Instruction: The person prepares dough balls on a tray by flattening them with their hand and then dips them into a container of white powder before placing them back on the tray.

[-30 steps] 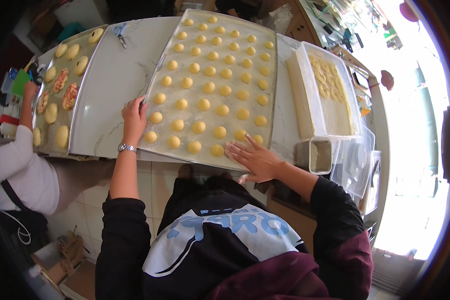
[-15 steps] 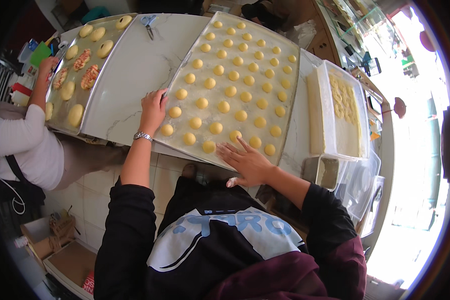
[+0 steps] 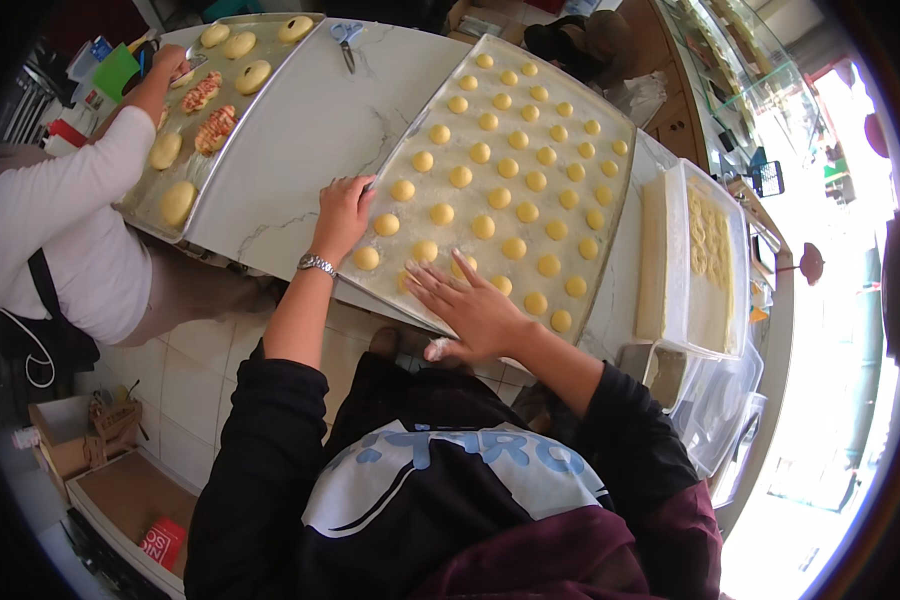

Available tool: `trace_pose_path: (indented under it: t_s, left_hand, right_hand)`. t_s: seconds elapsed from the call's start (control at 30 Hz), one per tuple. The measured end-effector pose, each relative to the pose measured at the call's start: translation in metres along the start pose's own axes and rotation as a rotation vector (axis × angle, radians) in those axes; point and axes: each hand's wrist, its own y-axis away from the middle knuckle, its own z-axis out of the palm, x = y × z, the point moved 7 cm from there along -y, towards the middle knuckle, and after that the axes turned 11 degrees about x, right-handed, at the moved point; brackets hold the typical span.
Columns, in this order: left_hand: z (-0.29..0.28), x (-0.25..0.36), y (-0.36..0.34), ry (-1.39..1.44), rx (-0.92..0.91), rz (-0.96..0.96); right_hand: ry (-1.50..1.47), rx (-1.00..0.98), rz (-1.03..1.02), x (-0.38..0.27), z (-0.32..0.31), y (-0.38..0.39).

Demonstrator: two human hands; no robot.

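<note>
A large metal tray (image 3: 580, 86) holds rows of small yellow dough balls (image 3: 515, 196) on the marble table. My left hand (image 3: 345, 210) grips the tray's left edge, fingers curled over the rim. My right hand (image 3: 466, 305) lies palm down over the nearest dough balls at the tray's lower left, fingers spread and floury, partly hiding some balls. Its thumb, with white dough or flour on it, hangs by the near edge.
A co-worker's white sleeve (image 3: 80, 185) reaches over a left tray (image 3: 206, 172) with larger buns and topped pieces. Scissors (image 3: 346, 44) lie at the back. At right stand a plastic container (image 3: 655, 255) of dough rings, a metal pan (image 3: 638, 362) and clear lids (image 3: 710, 420). Boxes (image 3: 110, 500) sit on the floor.
My right hand has slid leftward across the nearest dough balls. My left hand stays on the rim. The co-worker's arm has moved further over the left tray. The whole view has shifted.
</note>
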Motion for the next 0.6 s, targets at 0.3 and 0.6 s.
trace_pose_path:
  t_s: [0.3, 0.6]
  left_hand:
    - [-0.005, -0.019, 0.001, 0.229, 0.037, -0.262]
    - [-0.006, -0.02, -0.001, 0.376, 0.013, -0.4]
  right_hand:
    - [0.054, -0.067, -0.017, 0.008, 0.024, -0.03]
    - [0.07, 0.007, -0.004, 0.007, 0.051, -0.081]
